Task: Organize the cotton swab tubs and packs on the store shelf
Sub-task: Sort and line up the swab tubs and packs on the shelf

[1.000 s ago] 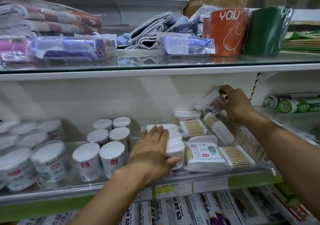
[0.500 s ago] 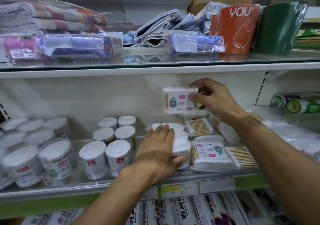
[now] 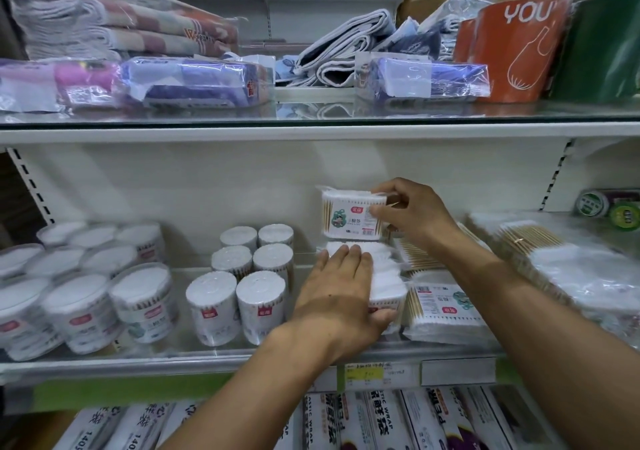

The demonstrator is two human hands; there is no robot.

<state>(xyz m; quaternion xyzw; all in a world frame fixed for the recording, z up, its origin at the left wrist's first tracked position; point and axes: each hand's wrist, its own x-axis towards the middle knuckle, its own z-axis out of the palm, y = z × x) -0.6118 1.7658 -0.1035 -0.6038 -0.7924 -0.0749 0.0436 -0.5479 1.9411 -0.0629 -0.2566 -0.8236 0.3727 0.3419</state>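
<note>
Fingers of the left hand (image 3: 341, 290) lay straight and together, pressing on a row of swab packs (image 3: 382, 278) on the glass shelf (image 3: 166, 354). Beyond, the right hand (image 3: 412, 212) pinched an upright pack (image 3: 348, 217) above the row's far end, swab tubs (image 3: 242, 276) standing just left.
</note>
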